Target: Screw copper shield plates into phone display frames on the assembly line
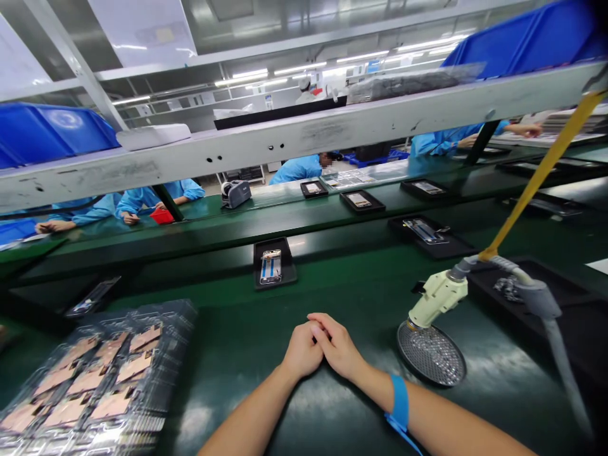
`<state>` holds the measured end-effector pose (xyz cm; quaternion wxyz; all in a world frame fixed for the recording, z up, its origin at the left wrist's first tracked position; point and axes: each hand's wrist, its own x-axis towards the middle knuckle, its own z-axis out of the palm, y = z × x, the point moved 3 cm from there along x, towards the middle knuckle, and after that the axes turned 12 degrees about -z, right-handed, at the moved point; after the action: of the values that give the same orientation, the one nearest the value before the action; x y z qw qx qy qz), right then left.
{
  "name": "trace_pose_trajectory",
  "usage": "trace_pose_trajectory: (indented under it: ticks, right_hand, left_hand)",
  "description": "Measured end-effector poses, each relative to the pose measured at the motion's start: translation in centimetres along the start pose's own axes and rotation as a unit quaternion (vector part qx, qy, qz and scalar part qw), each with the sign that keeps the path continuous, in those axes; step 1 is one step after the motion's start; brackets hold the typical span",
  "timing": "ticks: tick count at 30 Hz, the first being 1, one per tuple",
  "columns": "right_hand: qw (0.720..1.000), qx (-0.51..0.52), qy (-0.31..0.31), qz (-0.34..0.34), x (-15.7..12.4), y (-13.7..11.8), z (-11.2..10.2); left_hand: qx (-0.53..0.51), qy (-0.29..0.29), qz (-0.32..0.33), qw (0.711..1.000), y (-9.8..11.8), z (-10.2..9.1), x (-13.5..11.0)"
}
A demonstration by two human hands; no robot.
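Observation:
My left hand (303,351) and my right hand (342,351) rest together on the green work surface (228,373). The left fingers are curled in, and the right fingers fold over them; no object shows in either hand. A blue wrist strap (399,402) circles my right wrist. To the right, a pale green electric screwdriver (437,297) hangs over a round dark dish (451,354) of small shiny pieces. On the left stands a stack of clear plastic trays (178,335) with copper-coloured flat parts (88,380). Ahead, a phone frame (270,266) lies in a black tray (287,273).
More black trays with phone parts (425,231) sit along the line beyond. A white shelf beam (304,133) with blue bins (52,133) crosses above. A yellow cord (541,177) and grey cable run down at right. Co-workers in blue sleeves (297,170) work opposite, near a tape dispenser (236,193).

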<state>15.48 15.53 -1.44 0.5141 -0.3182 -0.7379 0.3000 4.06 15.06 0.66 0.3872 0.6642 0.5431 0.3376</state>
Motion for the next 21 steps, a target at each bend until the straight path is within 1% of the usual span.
trace_pose_trajectory:
  ticks: [4, 9, 21]
  right_hand:
    - [1.0, -0.002, -0.007, 0.004, 0.0, -0.04, -0.03]
    - [1.0, -0.003, -0.009, -0.011, 0.23, -0.35, -0.12]
    - [1.0, -0.003, -0.001, -0.019, 0.44, -0.38, -0.1]
  left_hand:
    - [-0.01, -0.004, 0.001, 1.0, 0.14, -0.05, 0.0]
    - [-0.018, -0.015, 0.004, 1.0, -0.33, 0.08, 0.19]
    - [-0.004, -0.025, -0.006, 1.0, -0.57, -0.03, 0.35]
